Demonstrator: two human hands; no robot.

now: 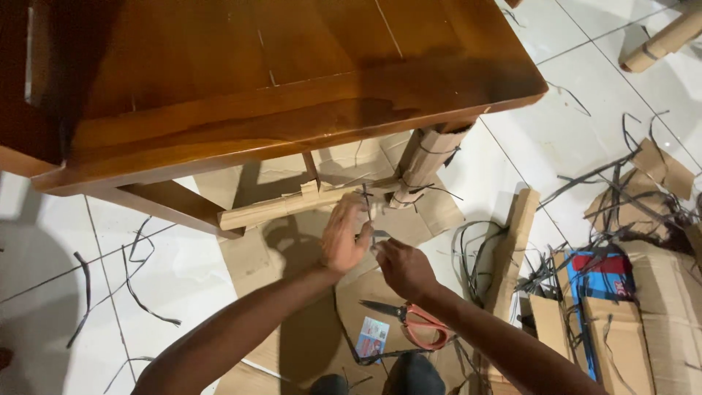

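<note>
Glossy varnished wood on the table top (278, 80), smooth enough to catch the light. My left hand (344, 235) and right hand (404, 268) pinch a thin dark plastic strap (368, 212), matt. It wraps the crossbar (292, 206) in rough brown cardboard. Matt cardboard sheets (292, 271) under me, on shiny white floor tiles (183, 278). Scissors (413, 322): metal blades, red plastic handles.

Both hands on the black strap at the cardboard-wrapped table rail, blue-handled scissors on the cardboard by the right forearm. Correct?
Not quite. The head view shows the scissors have red handles, not blue. The rest stands: the left hand and right hand are both at the black strap on the cardboard-wrapped rail under the table, and the scissors lie on flattened cardboard by the right forearm.
</note>
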